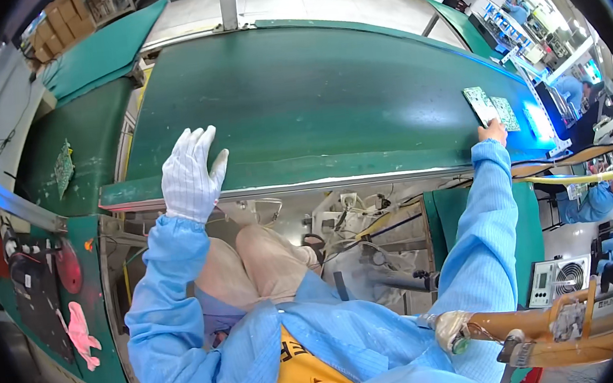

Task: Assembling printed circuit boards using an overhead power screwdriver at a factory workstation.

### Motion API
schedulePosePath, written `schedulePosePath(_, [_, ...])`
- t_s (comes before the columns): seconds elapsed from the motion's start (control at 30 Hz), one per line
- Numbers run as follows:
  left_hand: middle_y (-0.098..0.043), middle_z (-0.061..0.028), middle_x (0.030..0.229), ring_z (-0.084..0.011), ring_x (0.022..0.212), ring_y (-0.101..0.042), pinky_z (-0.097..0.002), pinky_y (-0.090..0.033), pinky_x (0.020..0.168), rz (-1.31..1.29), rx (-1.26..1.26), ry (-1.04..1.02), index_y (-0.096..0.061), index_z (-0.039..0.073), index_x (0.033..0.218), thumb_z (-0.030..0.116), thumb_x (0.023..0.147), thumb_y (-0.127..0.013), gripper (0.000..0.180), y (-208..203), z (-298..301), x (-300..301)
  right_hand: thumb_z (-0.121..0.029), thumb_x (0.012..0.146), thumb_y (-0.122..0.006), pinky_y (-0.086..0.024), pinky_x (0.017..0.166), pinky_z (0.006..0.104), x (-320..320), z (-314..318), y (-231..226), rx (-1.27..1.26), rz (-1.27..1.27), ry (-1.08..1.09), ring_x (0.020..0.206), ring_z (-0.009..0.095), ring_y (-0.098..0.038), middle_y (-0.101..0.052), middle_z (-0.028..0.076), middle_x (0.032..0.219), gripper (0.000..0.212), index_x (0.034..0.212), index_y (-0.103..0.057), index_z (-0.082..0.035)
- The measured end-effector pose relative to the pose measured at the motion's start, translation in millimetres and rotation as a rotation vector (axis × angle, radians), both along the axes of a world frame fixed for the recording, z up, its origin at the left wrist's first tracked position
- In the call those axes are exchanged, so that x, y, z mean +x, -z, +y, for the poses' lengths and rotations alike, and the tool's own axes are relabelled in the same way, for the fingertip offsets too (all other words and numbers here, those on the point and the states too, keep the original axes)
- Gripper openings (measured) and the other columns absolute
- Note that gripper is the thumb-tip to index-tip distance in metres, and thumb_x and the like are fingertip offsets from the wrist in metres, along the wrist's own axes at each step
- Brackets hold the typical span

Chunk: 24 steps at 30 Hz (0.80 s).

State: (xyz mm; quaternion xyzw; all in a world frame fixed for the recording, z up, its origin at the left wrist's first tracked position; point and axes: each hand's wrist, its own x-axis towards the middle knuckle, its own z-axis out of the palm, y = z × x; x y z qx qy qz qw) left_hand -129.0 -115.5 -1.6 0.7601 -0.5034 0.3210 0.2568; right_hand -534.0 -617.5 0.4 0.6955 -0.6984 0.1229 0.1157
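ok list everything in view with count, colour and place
circuit boards: three, green, two right, one left
work surfaces: several, green, centre, sides
glove: one, pink, lower left
boxes: several, brown, upper left
fan unit: one, white, lower right
pipes: two, tan, lower right
co-workers: several, blue clothing, right
left hand: one, white glove, surface's near edge
right hand: one, bare, right, touching one board
sleeves: two, blue, both sides
legs: two, beige, lower centre

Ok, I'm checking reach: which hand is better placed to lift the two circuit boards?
Probably the right hand: it's at one circuit board, with the second circuit board alongside. The white-gloved left hand is open, far left along the green work surface.
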Motion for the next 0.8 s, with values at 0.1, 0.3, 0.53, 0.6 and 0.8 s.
schedulePosePath(0.1, [-0.06, -0.0109, 0.104, -0.0302, 0.101, -0.057, -0.0384, -0.048, 0.082, 0.004, 0.021, -0.008, -0.056, 0.008, 0.114, 0.019, 0.075, -0.07, 0.042, 0.5, -2.4, -2.2, -0.03, 0.073, -0.068, -0.043, 0.091, 0.0426, -11.0, -6.6, 6.1, -0.051, 0.074, 0.027, 0.112, 0.03, -0.049, -0.051, 0.012, 0.119, 0.049, 0.117, -0.054, -0.013])
schedulePosePath(0.3, [-0.06, -0.0106, 0.105, -0.0304, 0.101, -0.057, -0.039, -0.047, 0.084, -0.018, 0.04, -0.037, -0.057, 0.008, 0.113, 0.019, 0.076, -0.07, 0.041, 2.2, -1.5, -4.0, -0.02, 0.078, -0.061, -0.044, 0.085, 0.0426, -5.0, -16.6, 14.3, -0.161, 0.269, -0.101, 0.105, 0.025, -0.054, -0.058, 0.007, 0.105, 0.024, 0.101, -0.06, -0.012])
schedulePosePath(0.53, [-0.06, -0.0106, 0.104, -0.0299, 0.1, -0.057, -0.0392, -0.046, 0.084, 0.006, 0.025, -0.056, -0.057, 0.01, 0.112, 0.02, 0.076, -0.069, 0.039, 4.0, 1.1, -3.4, -0.017, 0.076, -0.058, -0.046, 0.077, 0.0421, 25.0, -12.9, -1.5, -0.327, 0.415, -0.301, 0.093, 0.024, -0.059, -0.062, 0.007, 0.094, 0.016, 0.089, -0.063, -0.009])
schedulePosePath(0.6, [-0.059, -0.0103, 0.106, -0.0292, 0.102, -0.056, -0.039, -0.046, 0.085, 0.006, 0.03, -0.057, -0.056, 0.01, 0.113, 0.022, 0.077, -0.068, 0.04, 5.0, 1.1, -3.8, -0.02, 0.074, -0.059, -0.047, 0.075, 0.041, 45.0, -1.1, -15.5, -0.403, 0.344, -0.369, 0.087, 0.025, -0.061, -0.063, 0.009, 0.087, 0.017, 0.085, -0.064, -0.008])
schedulePosePath(0.8, [-0.056, -0.0132, 0.112, -0.0298, 0.107, -0.053, -0.0397, -0.044, 0.091, 0.129, -0.018, -0.078, -0.054, 0.008, 0.115, 0.023, 0.074, -0.069, 0.046, 2.3, -7.8, -13.5, -0.025, 0.072, -0.06, -0.048, 0.071, 0.0384, 142.9, 65.0, -64.9, -0.28, -0.159, -0.47, 0.086, 0.025, -0.061, -0.064, 0.011, 0.084, 0.019, 0.072, -0.063, -0.007])
